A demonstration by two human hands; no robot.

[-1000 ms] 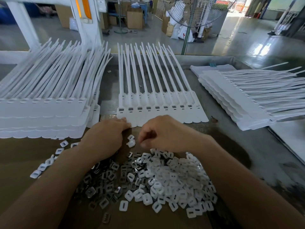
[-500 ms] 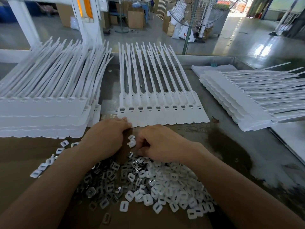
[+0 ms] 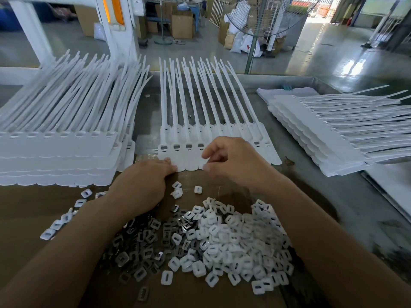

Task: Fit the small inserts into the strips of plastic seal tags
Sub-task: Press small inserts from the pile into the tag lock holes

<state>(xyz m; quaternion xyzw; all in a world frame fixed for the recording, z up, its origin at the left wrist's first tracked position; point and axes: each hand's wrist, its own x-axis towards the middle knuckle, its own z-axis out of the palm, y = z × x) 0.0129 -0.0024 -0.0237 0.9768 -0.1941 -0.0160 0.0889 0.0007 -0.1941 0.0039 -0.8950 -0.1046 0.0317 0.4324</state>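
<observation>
Along the white comb-like strip edge, left hand presses loosely; right hand pinch unclear

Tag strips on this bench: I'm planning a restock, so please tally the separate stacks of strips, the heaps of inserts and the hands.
Stacks of strips: 3 (left stack, centre stack, right stack)
Heap of inserts: 1
Hands: 2 (left hand, right hand)
Total: 6
</observation>
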